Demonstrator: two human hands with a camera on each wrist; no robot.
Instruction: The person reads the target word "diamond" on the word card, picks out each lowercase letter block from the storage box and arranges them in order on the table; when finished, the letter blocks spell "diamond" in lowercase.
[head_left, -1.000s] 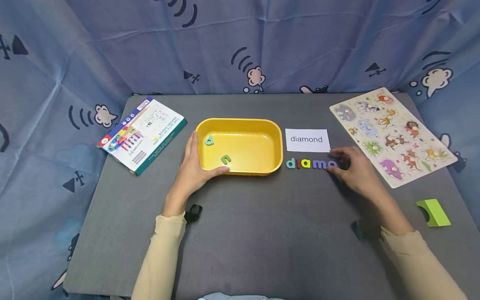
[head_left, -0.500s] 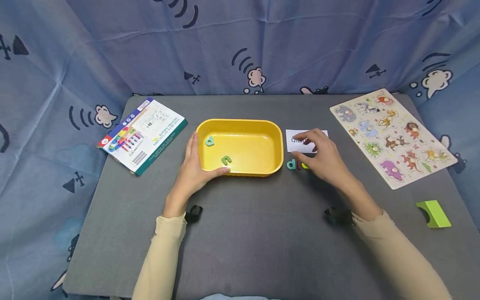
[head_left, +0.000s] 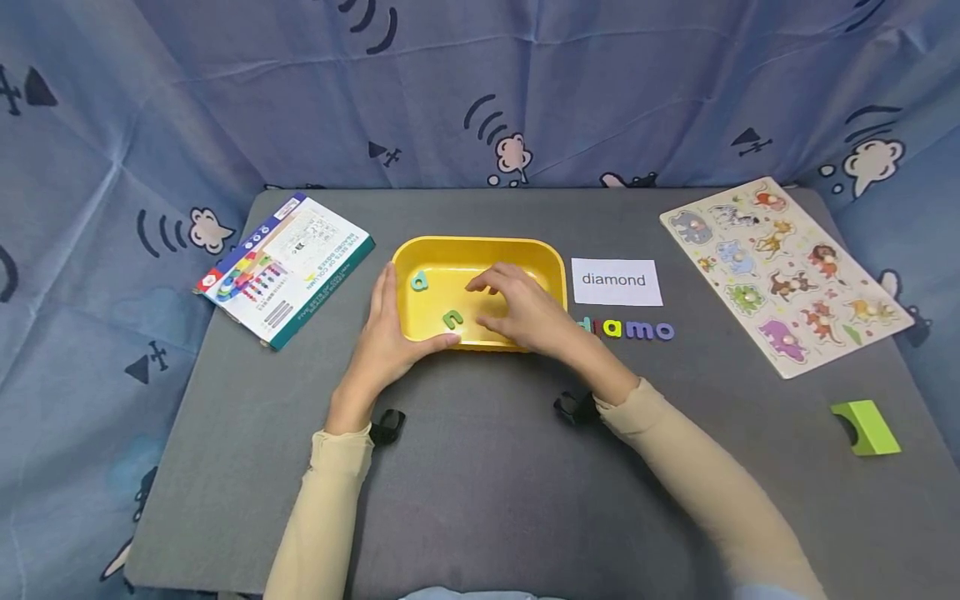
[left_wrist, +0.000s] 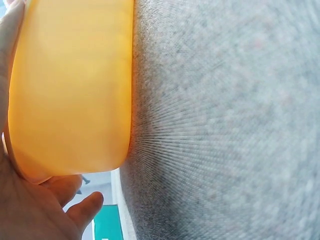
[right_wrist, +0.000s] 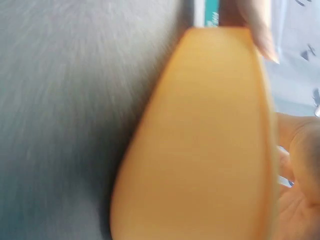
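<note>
Grey surface [head_left: 465, 492] stretched wide to its near edge; left hand [head_left: 382, 333] gripped yellow tray [head_left: 480, 241] by left end, right hand [head_left: 531, 312] hung over tray, fingers parted, near green n [head_left: 452, 315].

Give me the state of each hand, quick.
Left hand: holding the yellow rounded-rectangular plastic tray by its near-left corner.
Right hand: open over the tray, nothing visibly held.

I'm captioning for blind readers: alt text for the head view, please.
A right hand hovers over a yellow tray with a teal letter and green letter inside, while the left hand grips its left end. To the right, a letter row lies below a card reading "diamond".
</note>
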